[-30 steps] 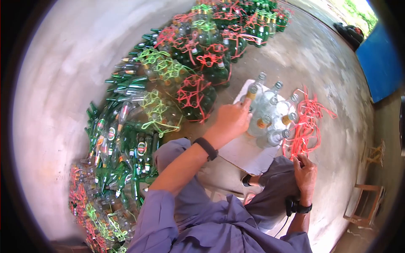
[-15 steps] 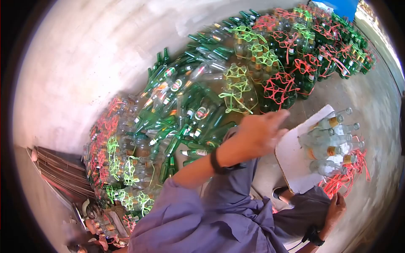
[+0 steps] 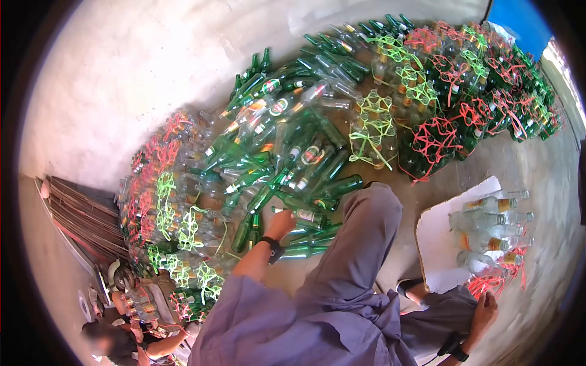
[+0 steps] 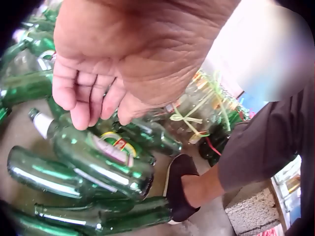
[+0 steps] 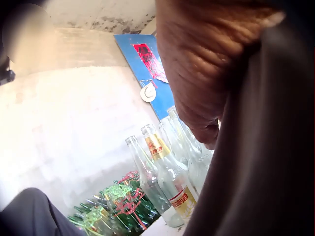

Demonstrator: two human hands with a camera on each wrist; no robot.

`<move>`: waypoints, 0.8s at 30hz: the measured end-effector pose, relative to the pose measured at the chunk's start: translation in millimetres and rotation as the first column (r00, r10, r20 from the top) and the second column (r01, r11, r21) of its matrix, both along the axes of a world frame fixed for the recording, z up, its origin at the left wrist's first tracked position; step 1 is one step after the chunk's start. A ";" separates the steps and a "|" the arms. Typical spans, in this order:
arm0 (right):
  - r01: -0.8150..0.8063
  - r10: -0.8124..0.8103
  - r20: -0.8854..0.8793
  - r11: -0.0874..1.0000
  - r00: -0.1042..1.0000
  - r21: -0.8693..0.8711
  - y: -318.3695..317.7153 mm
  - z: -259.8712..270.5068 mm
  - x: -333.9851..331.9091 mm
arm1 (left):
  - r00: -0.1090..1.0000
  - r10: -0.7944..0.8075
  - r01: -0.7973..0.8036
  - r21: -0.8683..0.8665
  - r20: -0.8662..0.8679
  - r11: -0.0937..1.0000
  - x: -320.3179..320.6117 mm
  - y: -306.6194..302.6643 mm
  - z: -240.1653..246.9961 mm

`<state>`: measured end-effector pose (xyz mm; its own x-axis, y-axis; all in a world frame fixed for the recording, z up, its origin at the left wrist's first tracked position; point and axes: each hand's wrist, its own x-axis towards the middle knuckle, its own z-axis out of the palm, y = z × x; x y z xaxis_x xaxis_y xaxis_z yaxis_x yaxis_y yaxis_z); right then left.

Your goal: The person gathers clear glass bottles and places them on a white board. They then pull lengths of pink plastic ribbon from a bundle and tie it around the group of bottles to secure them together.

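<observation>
Over the loose green bottles, my left hand [image 3: 279, 226] is held palm down with its fingers loosely bent. In the left wrist view nothing shows in the left hand [image 4: 113, 59]; a labelled green bottle [image 4: 101, 155] lies just beyond the fingertips. My right hand [image 3: 485, 311] rests by my knee, near clear bottles [image 3: 485, 218] standing on a white board [image 3: 436, 250]. Part of the right hand [image 5: 202, 69] is hidden by the trouser leg in the right wrist view, and no object shows in it.
Bundles of bottles tied with red and green straps [image 3: 433, 143] stand along the wall [image 3: 122, 79]. Red straps [image 3: 488, 287] lie beside the white board. Another person [image 3: 110, 341] is at the lower left, near a stack of rods [image 3: 85, 219].
My left hand has moved from the clear bottles on the board leftward to the loose green bottles. The head view has turned left. My right hand stays by the knee.
</observation>
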<state>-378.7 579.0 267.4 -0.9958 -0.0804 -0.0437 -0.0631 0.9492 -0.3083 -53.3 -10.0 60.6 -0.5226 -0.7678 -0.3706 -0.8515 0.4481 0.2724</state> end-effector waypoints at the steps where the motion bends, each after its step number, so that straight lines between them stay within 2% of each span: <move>1: -0.016 0.016 0.001 1.000 1.000 -0.017 -9.4 1.4 -0.5 | 1.000 0.013 -0.013 0.003 -0.004 1.000 8.1 -3.7 -3.4; 2: -0.030 0.030 -0.002 0.999 1.000 -0.016 -20.4 1.2 -1.7 | 0.998 0.062 -0.062 0.013 -0.002 0.998 15.9 -8.2 -6.2; 3: -0.090 0.104 0.050 0.968 0.993 -0.234 -32.5 -0.7 0.6 | 0.994 0.109 -0.109 0.021 0.001 0.994 23.0 -14.6 -8.7; 4: -0.127 0.185 0.089 0.888 0.979 -0.442 -49.9 3.4 5.1 | 0.993 0.117 -0.117 0.023 0.000 0.993 28.3 -23.3 -11.3; 5: -0.116 0.248 0.250 0.888 0.936 -0.444 -74.8 14.8 3.1 | 0.985 0.170 -0.169 0.042 -0.015 0.985 30.5 -34.5 -13.3; 6: -0.122 0.251 0.249 0.890 0.935 -0.440 -106.4 25.1 6.8 | 0.975 0.222 -0.220 0.063 -0.030 0.973 33.2 -45.5 -17.8; 8: -0.287 0.407 0.146 0.816 0.902 -0.501 -174.5 46.1 20.0 | 0.980 0.197 -0.196 0.052 -0.014 0.979 40.6 -62.8 -24.1; 9: -0.408 0.497 0.081 0.785 0.864 -0.466 -202.1 54.0 22.3 | 0.975 0.221 -0.221 0.009 0.023 0.975 40.5 -68.5 -21.0; 10: -0.522 0.583 0.019 0.741 0.812 -0.423 -229.4 61.0 23.9 | 0.968 0.246 -0.244 -0.036 0.059 0.969 39.2 -75.6 -15.8; 12: -0.709 0.736 -0.109 0.585 0.668 -0.394 -287.9 78.2 30.1 | 0.970 0.226 -0.223 -0.033 0.094 0.974 39.0 -91.7 -4.5; 14: -0.812 0.820 -0.185 0.454 0.542 -0.367 -337.9 83.8 42.2 | 0.969 0.208 -0.190 -0.134 0.136 0.973 42.8 -105.8 0.4; 16: -0.892 0.865 -0.278 0.331 0.417 -0.308 -378.7 74.3 51.9 | 0.959 0.220 -0.195 -0.144 0.180 0.970 48.3 -123.4 1.4; 18: -0.897 0.861 -0.290 0.338 0.417 -0.286 -408.9 59.3 63.9 | 0.983 0.150 -0.099 -0.390 0.103 0.915 58.8 -143.2 -10.4; 21: -0.889 0.845 -0.301 0.367 0.441 -0.273 -428.5 50.1 68.3 | 0.972 0.167 -0.092 -0.392 0.162 0.915 48.8 -158.0 16.0; 24: -0.870 0.834 -0.283 0.396 0.475 -0.294 -438.7 46.8 69.9 | 0.978 0.128 -0.059 -0.376 0.162 0.925 52.4 -177.5 18.4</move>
